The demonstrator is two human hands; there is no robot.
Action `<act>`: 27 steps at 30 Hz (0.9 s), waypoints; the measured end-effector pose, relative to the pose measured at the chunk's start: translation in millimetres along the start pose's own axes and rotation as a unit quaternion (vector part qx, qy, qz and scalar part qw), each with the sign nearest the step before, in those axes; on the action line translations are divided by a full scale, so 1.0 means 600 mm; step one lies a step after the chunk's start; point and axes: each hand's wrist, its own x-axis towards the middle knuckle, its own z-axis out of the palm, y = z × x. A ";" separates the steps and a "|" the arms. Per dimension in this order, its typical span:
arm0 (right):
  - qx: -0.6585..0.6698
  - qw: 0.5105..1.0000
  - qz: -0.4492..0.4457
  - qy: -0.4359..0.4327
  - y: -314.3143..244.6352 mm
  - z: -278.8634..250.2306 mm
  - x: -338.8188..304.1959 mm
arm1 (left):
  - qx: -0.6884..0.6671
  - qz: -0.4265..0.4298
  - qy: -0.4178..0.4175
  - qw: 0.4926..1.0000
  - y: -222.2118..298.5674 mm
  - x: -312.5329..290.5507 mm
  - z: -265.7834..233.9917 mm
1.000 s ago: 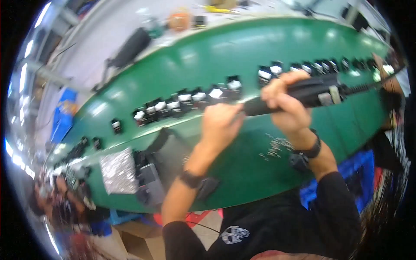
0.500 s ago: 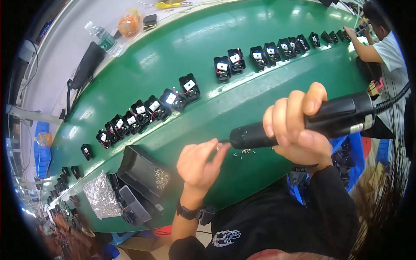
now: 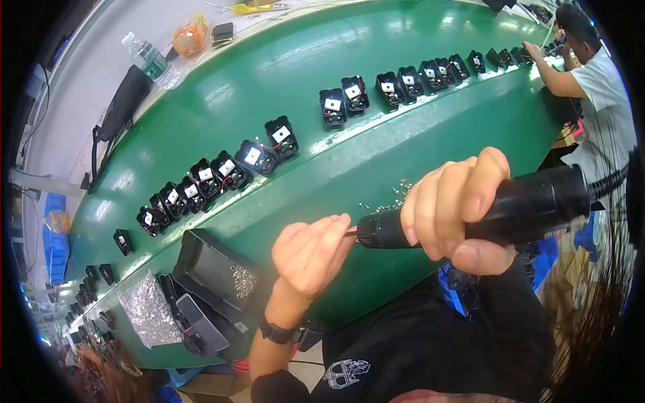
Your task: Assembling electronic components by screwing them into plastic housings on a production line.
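A black electric screwdriver (image 3: 537, 201) lies level in my right hand (image 3: 457, 211), whose fingers wrap round its body. Its thin bit points left and meets the fingertips of my left hand (image 3: 309, 255). Those fingers are pinched together at the bit's tip, and whatever lies between them is hidden. Loose small screws (image 3: 396, 193) are scattered on the green tabletop (image 3: 322, 181) just beyond the screwdriver's nose. To the left of my left hand, a black open bin (image 3: 201, 262) lies with a heap of screws (image 3: 243, 282) inside it.
Across the table runs a row of black housings (image 3: 232, 169) with white labels and red wires. A silver bag (image 3: 148, 312) lies beside a grey-black device (image 3: 201, 322). Blue crates (image 3: 451, 285) stand below the near edge. A co-worker (image 3: 594, 80) works at far right.
Both hands stay together at the bit while the view shifts. The scattered screws now show beyond the screwdriver's nose instead of on its near side. The screwdriver sits more level.
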 end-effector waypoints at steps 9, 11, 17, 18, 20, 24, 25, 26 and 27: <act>-0.099 0.993 -0.051 -0.028 0.057 0.003 0.051 | 0.242 -0.193 -0.177 0.934 -0.124 0.039 -0.077; -0.125 0.990 -0.065 -0.020 0.090 0.001 0.074 | 0.279 -0.203 -0.194 0.918 -0.170 0.047 -0.066; -0.156 0.986 -0.041 -0.031 0.145 -0.007 0.127 | 0.208 -0.201 -0.233 0.929 -0.246 0.060 -0.039; -0.155 0.986 -0.044 -0.041 0.156 -0.009 0.134 | 0.148 -0.198 -0.224 0.943 -0.255 0.059 -0.038; -0.146 0.987 -0.050 -0.042 0.182 -0.012 0.148 | 0.113 -0.178 -0.207 0.955 -0.268 0.055 -0.036; -0.162 0.986 -0.039 -0.024 0.219 -0.018 0.165 | 0.135 -0.187 -0.224 0.947 -0.270 0.045 -0.042; -0.165 0.985 -0.042 -0.021 0.228 -0.017 0.167 | 0.150 -0.165 -0.233 0.947 -0.270 0.046 -0.047; -0.168 0.985 -0.046 -0.018 0.236 -0.018 0.169 | 0.165 -0.144 -0.241 0.946 -0.271 0.047 -0.049; -0.168 0.985 -0.041 -0.020 0.243 -0.020 0.171 | 0.159 -0.145 -0.239 0.947 -0.274 0.050 -0.048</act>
